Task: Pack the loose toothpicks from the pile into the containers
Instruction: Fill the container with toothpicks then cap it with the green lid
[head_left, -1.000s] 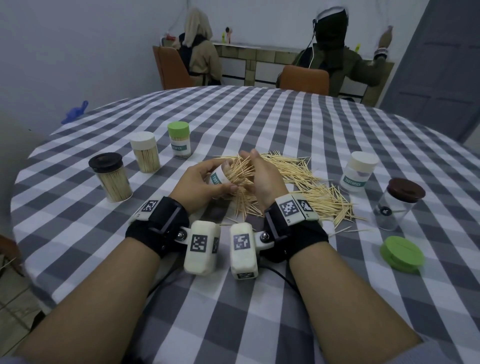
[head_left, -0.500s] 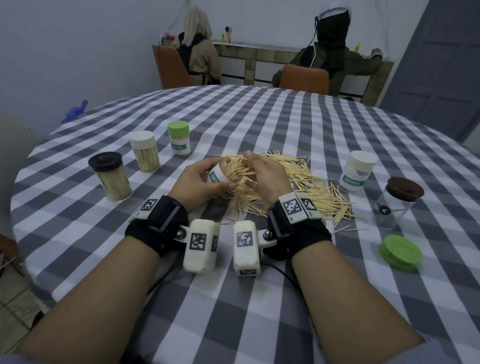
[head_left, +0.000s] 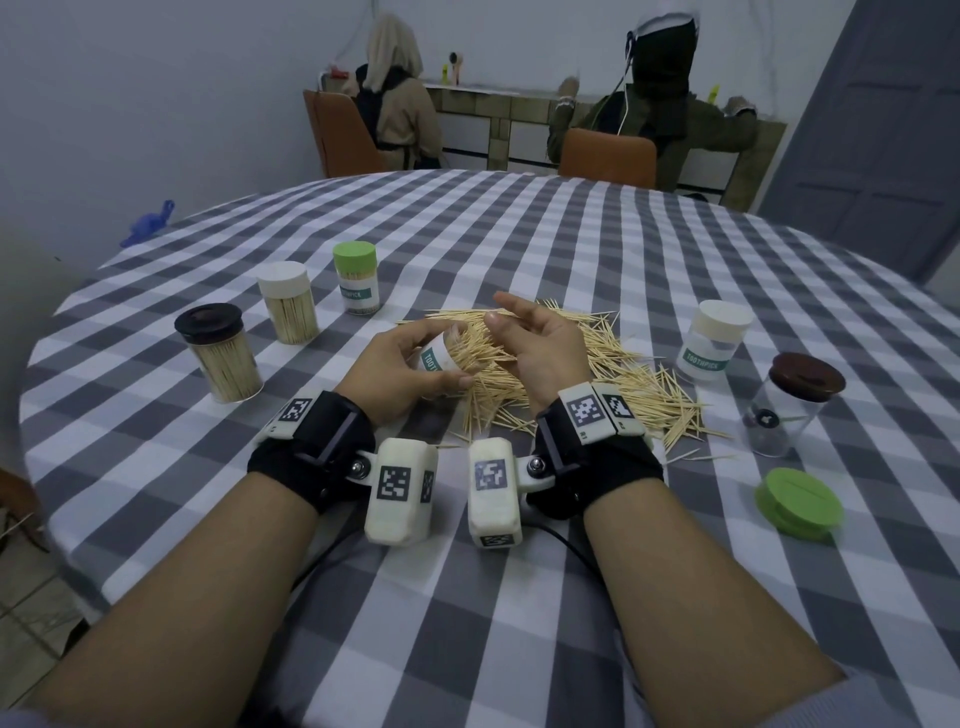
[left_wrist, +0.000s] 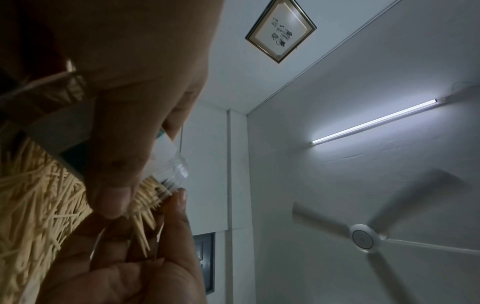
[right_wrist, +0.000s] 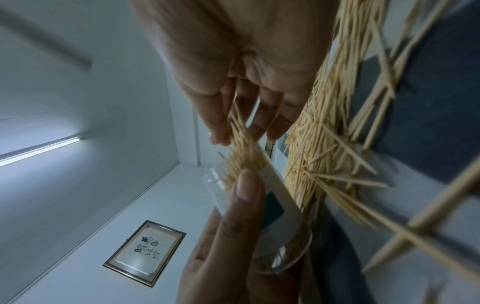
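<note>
- Held tilted in the left hand (head_left: 400, 369): an open clear container (head_left: 436, 358) with a teal-and-white label, fingers and thumb curled round its body, mouth aimed toward 2 o'clock in the head view
- Sticking out of that mouth: a bundle of toothpicks (head_left: 475, 351), long axes in line with the container's own axis, tips fanning slightly outward
- Directly at the tips, on the 3 o'clock side of the container: the right hand (head_left: 540, 348), fingers (right_wrist: 218, 127) loosely spread and only slightly bent, fingertips touching the protruding ends, gripping nothing that can be made out
- Seen from the right wrist: toothpick points reaching in between those fingers, left thumb pressed on the label just behind the rim
- Key relation, as a judgement: push needed along the bundle's axis, toward 8 o'clock, straight into the mouth; right hand nearer and already lined up, left hand serving only as the brace
- Risk, as a judgement: splayed tips likely to catch on the rim or slide past the fingers unless gathered first
- Under and beyond both hands, spreading toward 3 o'clock: the loose pile (head_left: 613, 379) on the checked tablecloth (head_left: 519, 234)
- At 9 to 11 o'clock, well apart from the hands: three capped containers, black-lidded (head_left: 218, 353), white-lidded (head_left: 288, 301), green-lidded (head_left: 356, 278), all showing toothpicks inside
- At 3 o'clock past the pile: a white-capped container (head_left: 714, 343) and a brown-lidded jar (head_left: 789, 402), both looking mostly unfilled; a loose green lid (head_left: 797, 504) lying at 4 o'clock
</note>
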